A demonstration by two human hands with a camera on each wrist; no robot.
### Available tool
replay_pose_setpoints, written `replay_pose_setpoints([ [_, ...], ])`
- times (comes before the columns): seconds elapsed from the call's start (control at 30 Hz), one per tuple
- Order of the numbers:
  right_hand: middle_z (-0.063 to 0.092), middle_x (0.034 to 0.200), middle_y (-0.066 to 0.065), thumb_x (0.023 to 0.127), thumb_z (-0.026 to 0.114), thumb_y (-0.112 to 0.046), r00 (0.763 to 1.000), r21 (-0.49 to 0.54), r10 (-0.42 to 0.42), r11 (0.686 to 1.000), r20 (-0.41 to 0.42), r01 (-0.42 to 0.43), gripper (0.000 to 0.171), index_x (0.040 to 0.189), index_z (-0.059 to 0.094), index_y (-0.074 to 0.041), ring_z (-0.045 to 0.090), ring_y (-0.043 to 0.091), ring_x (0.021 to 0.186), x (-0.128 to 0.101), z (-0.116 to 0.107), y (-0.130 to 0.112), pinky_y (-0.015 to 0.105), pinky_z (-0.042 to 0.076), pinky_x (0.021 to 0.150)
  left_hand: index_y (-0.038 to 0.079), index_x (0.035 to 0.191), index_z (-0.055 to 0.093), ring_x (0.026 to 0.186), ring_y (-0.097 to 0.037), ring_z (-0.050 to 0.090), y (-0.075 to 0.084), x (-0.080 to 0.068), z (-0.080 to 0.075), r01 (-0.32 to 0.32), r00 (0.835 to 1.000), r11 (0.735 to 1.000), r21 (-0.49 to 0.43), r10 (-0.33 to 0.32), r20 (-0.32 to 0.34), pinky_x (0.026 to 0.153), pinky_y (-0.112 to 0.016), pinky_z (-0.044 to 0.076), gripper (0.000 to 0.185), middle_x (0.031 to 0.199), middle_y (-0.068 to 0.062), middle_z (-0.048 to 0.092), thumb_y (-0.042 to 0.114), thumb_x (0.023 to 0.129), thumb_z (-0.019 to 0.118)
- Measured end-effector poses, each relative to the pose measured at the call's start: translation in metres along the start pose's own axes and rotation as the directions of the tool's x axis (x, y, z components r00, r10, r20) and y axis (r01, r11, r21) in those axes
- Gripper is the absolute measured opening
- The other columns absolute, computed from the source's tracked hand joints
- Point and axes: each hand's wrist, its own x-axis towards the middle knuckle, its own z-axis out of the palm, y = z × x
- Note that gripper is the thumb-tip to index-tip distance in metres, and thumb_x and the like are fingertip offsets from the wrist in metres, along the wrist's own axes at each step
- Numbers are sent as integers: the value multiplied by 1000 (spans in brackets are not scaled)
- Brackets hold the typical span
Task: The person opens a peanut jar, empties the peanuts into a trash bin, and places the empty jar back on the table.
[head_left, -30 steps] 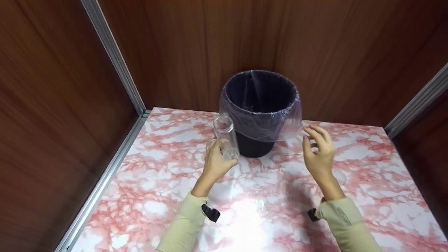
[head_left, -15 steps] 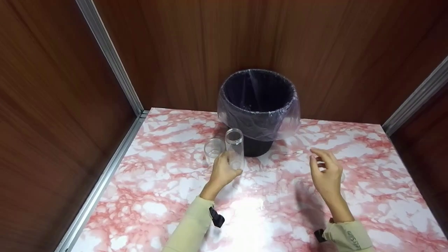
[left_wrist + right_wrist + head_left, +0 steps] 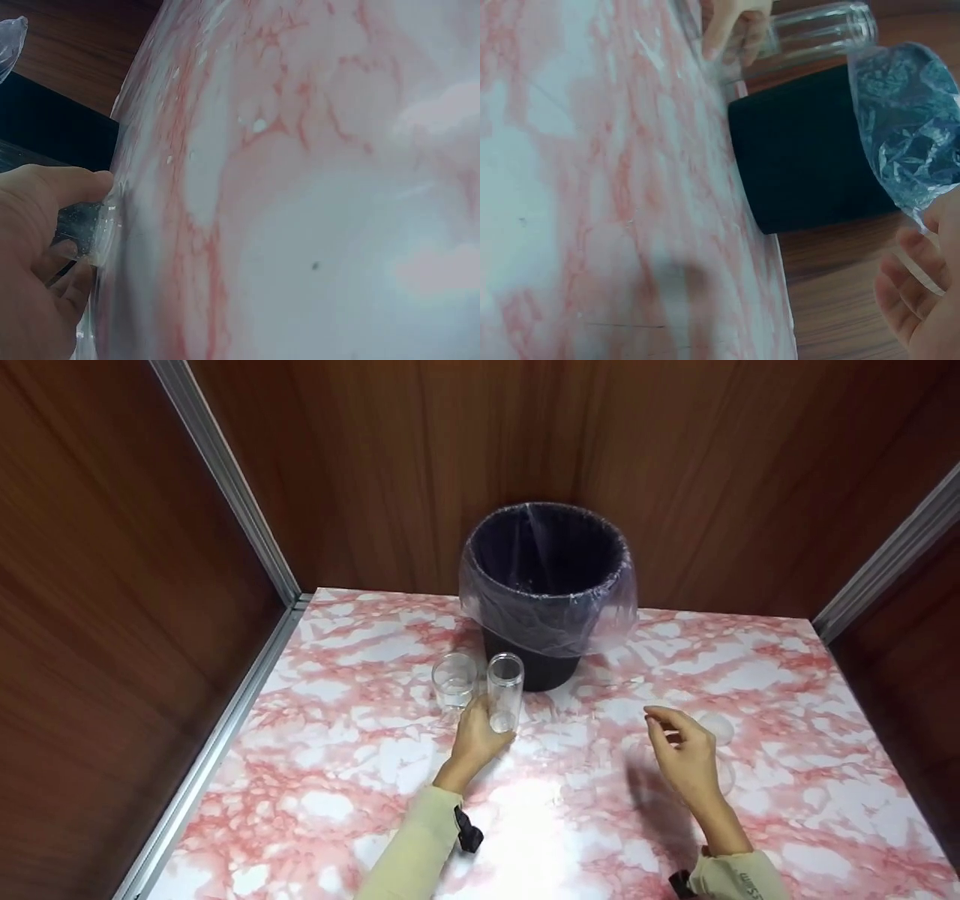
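Note:
My left hand (image 3: 478, 735) grips a tall clear bottle (image 3: 506, 690) low down, thumb on one side and fingers on the other. The bottle has a wide, uncapped mouth and stands nearly upright, its base close to the tabletop. Just left of it stands a shorter, wider clear glass (image 3: 454, 682). In the left wrist view, the bottle's base (image 3: 109, 229) shows between thumb and fingers, right at the table surface. My right hand (image 3: 686, 757) hovers over the table at the right, fingers loosely curled with nothing in them. Behind it lies a pale, round, see-through piece (image 3: 718, 727).
A black bin (image 3: 551, 671) lined with a thin purplish bag (image 3: 525, 622) stands behind the bottle, against the brown wood-grain wall (image 3: 375, 472). The red-and-white marbled table (image 3: 330, 735) is bordered by metal rails (image 3: 217, 787) and side walls.
My left hand has lowered the bottle toward the table and brought it closer to upright, beside the shorter glass. My right hand has moved down, away from the bin.

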Motion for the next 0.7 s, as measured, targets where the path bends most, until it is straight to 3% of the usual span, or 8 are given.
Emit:
replay_pose_setpoints([
  [0.17,71,88,9,87,65,9,1000,5,16,1000,1,-16,21,104,73,-1,62,7,76,-3,-2,-1,11,50,62,-6,122,54,104,-31,58,1,-9,-2,0,1000,999,-43,0,-4,96,-42,47,70,111,-17,59,6,61,86],
  [0.27,71,89,10,85,66,10,1000,5,16,1000,0,-16,24,105,73,-2,63,9,76,-8,-6,-2,11,50,62,-7,131,48,107,-33,56,3,-25,-5,5,1000,998,-67,-6,-23,96,-42,46,79,116,-19,57,4,63,86],
  [0.37,71,90,12,83,68,11,1000,0,-8,1000,-10,8,26,105,73,-1,63,11,74,-10,-10,-4,11,50,61,-5,133,47,109,-34,56,9,-45,-13,-13,996,997,-73,7,-86,96,-43,47,71,118,-19,55,1,70,81],
  [0.47,70,90,15,80,70,12,998,-2,-54,999,-32,54,27,105,71,2,63,11,72,0,-16,-6,10,50,60,-1,128,52,111,-32,55,18,-56,-30,-51,979,998,-47,41,-200,97,-40,46,55,119,-16,55,0,77,75],
  [0.6,68,87,16,81,69,11,995,-39,-86,996,-47,85,23,104,70,5,59,3,71,28,-25,-11,8,48,61,0,125,56,115,-32,51,30,-45,-65,-132,931,990,58,144,-336,103,-43,42,49,121,-16,55,2,79,72],
  [0.7,67,82,14,83,67,8,991,-102,-121,988,-48,116,18,100,70,6,57,2,68,56,-30,-14,7,46,61,0,131,53,124,-42,43,35,-21,-97,-147,922,973,178,200,-332,107,-54,34,58,129,-22,52,8,78,75],
])
